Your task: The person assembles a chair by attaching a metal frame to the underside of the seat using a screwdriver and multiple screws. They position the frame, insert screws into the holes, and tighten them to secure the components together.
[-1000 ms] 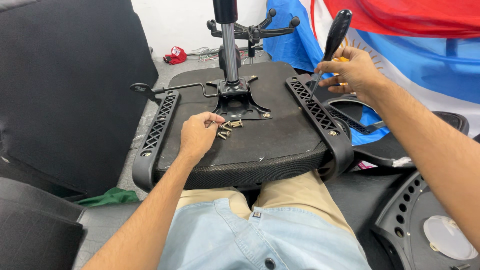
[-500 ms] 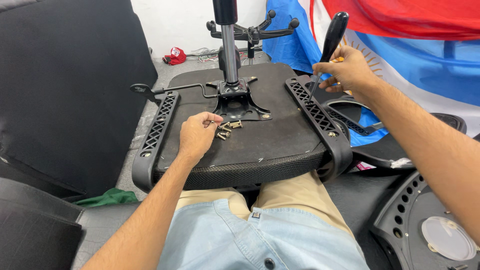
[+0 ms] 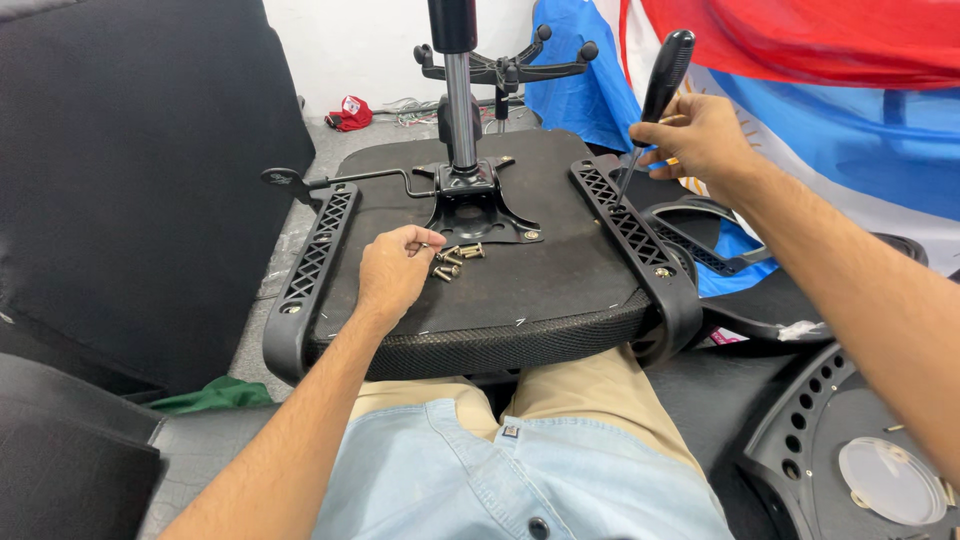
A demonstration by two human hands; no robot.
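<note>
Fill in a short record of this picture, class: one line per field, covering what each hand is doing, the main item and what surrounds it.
Left hand: left hand fingertips at the loose screws
Right hand: right hand gripping a screwdriver, tip down at the right bracket
Main item: upturned chair seat on the person's lap
Centre: metal mechanism with gas cylinder
Behind: wheeled base, coloured cloth

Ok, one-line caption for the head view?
Left hand picks at loose screws on an upturned chair seat; right hand holds a screwdriver upright.
</note>
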